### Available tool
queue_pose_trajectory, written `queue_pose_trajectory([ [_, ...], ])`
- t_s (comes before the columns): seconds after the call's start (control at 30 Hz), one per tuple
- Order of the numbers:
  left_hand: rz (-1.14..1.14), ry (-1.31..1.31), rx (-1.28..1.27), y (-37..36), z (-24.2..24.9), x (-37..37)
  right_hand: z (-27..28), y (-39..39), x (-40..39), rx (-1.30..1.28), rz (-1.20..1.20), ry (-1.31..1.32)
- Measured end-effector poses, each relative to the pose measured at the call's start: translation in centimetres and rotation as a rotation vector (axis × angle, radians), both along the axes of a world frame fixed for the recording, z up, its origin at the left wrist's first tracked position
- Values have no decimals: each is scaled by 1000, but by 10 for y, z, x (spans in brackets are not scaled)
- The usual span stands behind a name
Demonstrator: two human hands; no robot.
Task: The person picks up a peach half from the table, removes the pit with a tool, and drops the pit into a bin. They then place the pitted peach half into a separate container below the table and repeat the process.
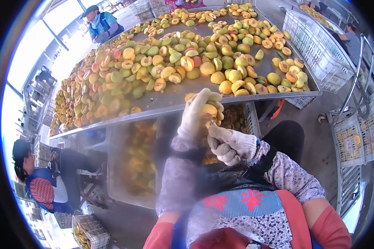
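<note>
In front of my body, my left hand (194,118), in a white glove, is closed around a yellow peach half (210,110). My right hand (232,145), gloved in white with greyish fingertips, is closed close beside it, with a thin metal tool (212,122) pointing at the fruit. Most of that tool is hidden by the fingers. Just beyond both hands runs the raised edge of a metal table (162,111), heaped with green, yellow and reddish peaches (183,62), many of them cut in half.
Below the table edge stands a crate of peach pieces (236,117), beside a blurred pale bin (133,166). White plastic crates (316,50) line the right side, near a metal rail (355,79). One person (50,178) sits at left; another (100,25) is at the far side.
</note>
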State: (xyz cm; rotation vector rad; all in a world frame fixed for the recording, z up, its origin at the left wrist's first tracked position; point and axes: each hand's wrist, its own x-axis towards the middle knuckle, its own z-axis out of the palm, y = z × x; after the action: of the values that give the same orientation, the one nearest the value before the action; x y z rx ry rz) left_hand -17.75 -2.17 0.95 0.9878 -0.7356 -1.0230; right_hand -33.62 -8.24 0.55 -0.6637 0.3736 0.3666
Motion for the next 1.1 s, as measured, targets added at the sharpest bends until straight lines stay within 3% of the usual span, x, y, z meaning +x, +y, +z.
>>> queue_pose_trajectory([
  [0.03, 5, 27, -1, 2, 1, 0, 2, 6, 0, -19, 8, 3],
  [0.1, 70, 89, -28, 10, 4, -7, 14, 26, -1, -503, -163, 52],
  [0.13, 75, 94, -35, 13, 3, -10, 6, 32, 2, -510, -157, 54],
  [0.2, 155, 276, -115, 14, 0, -13, -14, 39, 10, -896, -307, -113],
  [0.23, 167, 307, -115, 14, -2, -12, -16, 42, 11, -929, -318, -142],
  [0.27, 172, 302, -113, 17, 0, -11, -7, 43, 9, -925, -317, -149],
  [0.37, -46, 156, -120, 21, 2, -3, 12, 24, -3, -51, -8, -10],
  [0.5, 1, 172, -57, 4, -6, -5, 3, -1, 1, -78, 42, 47],
  [0.57, 157, 409, -180, -7, -8, -9, -6, 0, 11, -693, -49, -118],
  [0.6, 159, 402, -169, -10, -7, -9, -22, -5, 16, -941, -75, -169],
  [0.63, 162, 533, -177, -13, -6, -8, -36, -3, 20, -1131, -237, -328],
  [0.67, 167, 666, -186, -16, -5, -6, -45, 0, 21, -1314, -402, -488],
  [0.73, 136, 698, -363, -15, -27, 30, -53, -7, 14, -1407, -282, -422],
  [0.83, 426, 577, -246, 3, -9, 40, -54, -20, 21, -1624, 122, -12],
  [0.93, 635, 397, -209, 38, 1, 67, -45, -37, 21, -1662, 176, 155],
  [0.97, 712, 318, -144, 57, 9, 77, -51, -38, 20, -1609, 76, 148],
  [1.0, 842, -86, 21, 77, 7, 89, -52, -40, 22, -1606, 73, 146],
  [1.03, 832, -511, 152, 98, 4, 105, -53, -41, 24, -1622, 102, 162],
  [1.1, 981, -484, 329, 121, 7, 125, -52, -40, 24, -1633, 46, 38],
])
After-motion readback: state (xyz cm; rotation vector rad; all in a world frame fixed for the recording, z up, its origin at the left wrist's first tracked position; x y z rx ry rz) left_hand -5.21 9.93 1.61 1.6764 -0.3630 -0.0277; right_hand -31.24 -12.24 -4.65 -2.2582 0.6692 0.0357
